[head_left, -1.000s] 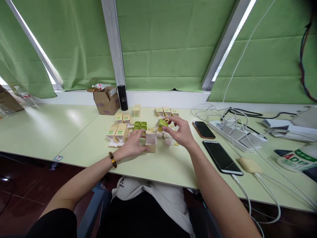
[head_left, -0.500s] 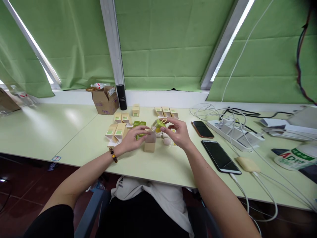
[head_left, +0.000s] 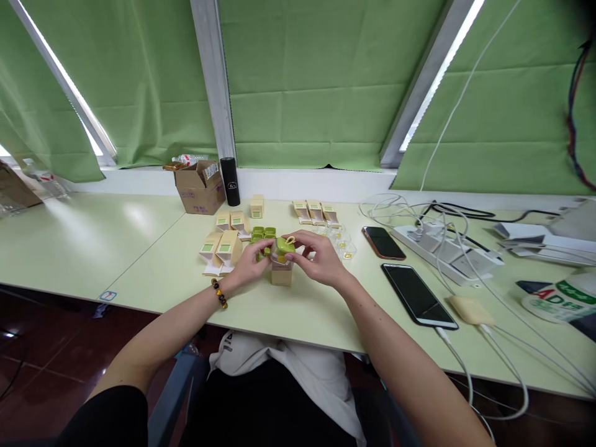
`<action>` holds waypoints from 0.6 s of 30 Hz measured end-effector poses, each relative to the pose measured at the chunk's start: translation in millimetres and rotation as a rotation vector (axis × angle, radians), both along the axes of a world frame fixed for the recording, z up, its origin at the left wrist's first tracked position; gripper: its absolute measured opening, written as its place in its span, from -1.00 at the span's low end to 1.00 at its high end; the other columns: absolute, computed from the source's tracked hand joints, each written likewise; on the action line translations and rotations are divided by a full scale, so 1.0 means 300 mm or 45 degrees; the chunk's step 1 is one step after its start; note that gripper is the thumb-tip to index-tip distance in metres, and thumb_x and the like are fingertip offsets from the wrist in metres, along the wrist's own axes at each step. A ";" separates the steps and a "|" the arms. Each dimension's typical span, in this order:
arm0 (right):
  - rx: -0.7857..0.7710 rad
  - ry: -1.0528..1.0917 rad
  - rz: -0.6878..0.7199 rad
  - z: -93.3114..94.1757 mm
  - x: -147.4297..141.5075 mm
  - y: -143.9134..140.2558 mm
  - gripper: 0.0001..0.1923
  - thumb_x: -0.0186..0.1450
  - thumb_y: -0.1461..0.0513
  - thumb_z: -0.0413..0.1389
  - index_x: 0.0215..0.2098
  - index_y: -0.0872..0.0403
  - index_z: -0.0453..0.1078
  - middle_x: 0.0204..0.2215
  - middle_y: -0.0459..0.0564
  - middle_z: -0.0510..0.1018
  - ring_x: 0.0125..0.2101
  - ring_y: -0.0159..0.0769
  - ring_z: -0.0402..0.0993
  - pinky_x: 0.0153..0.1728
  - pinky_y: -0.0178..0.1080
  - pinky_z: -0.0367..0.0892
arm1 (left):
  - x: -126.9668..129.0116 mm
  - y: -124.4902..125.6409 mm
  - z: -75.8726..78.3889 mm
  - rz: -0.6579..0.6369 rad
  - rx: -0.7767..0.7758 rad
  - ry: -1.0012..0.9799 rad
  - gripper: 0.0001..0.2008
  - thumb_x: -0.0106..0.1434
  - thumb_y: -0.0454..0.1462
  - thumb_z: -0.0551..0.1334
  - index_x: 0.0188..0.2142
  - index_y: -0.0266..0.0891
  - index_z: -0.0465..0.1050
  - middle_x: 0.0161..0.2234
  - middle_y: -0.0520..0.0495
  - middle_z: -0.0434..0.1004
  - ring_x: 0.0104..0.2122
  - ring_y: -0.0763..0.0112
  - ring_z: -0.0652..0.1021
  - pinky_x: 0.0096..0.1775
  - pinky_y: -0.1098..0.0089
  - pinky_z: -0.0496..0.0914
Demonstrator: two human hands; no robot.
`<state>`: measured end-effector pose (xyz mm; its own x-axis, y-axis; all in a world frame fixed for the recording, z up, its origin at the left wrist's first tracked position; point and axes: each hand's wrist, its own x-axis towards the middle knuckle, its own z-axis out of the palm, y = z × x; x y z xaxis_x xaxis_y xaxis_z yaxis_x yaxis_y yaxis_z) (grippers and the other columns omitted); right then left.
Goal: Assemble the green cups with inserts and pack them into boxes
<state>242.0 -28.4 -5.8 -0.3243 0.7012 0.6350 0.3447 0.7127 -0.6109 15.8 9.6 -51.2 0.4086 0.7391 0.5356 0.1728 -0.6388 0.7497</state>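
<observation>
Pinching green-lidded container [head_left: 285, 247] in right hand [head_left: 317, 256], just over small box [head_left: 282, 277] | angling both forearms inward, low over worktop [head_left: 321, 316] | gripping narrowly with right thumb and fingers; curling left hand [head_left: 251, 264] at container's left side, exact hold hidden | seen left of left hand: beige cartons [head_left: 229, 247]

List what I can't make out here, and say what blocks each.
All in the head view:
Inside of the small box: hidden by the green-lidded container above it.
Nearer part of the green pieces: partly behind the left hand.
Any print on the beige box's label: too small.
Far end of the white bottle: cut off by the right edge.
</observation>
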 end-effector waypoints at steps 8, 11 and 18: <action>-0.066 -0.212 -0.153 0.002 0.007 -0.002 -0.70 0.27 0.18 0.32 -0.04 0.00 0.49 -0.24 -0.04 0.67 -0.40 -0.28 0.53 -0.39 -0.22 0.33 | -0.017 0.016 -0.017 -0.038 -0.053 -0.006 -0.37 0.16 -0.43 0.20 0.23 -0.16 0.53 0.17 -0.16 0.62 0.03 0.17 0.58 0.10 0.18 0.45; -0.034 -0.341 -0.182 0.003 0.000 -0.010 -0.77 0.26 0.24 0.28 -0.12 0.00 0.44 -0.32 -0.07 0.62 -0.38 -0.25 0.50 -0.34 -0.21 0.28 | -0.017 0.009 -0.008 -0.067 -0.030 0.009 -0.36 0.14 -0.43 0.19 0.23 -0.17 0.52 0.20 -0.17 0.60 0.07 0.13 0.58 0.14 0.14 0.45; -0.048 -0.484 -0.131 0.011 -0.007 -0.021 -0.81 0.28 0.26 0.26 -0.15 -0.01 0.40 -0.30 -0.05 0.60 -0.34 -0.21 0.47 -0.33 -0.22 0.22 | -0.020 0.013 -0.018 -0.056 -0.021 -0.009 -0.37 0.16 -0.42 0.21 0.25 -0.19 0.51 0.20 -0.19 0.61 0.05 0.15 0.58 0.19 0.09 0.45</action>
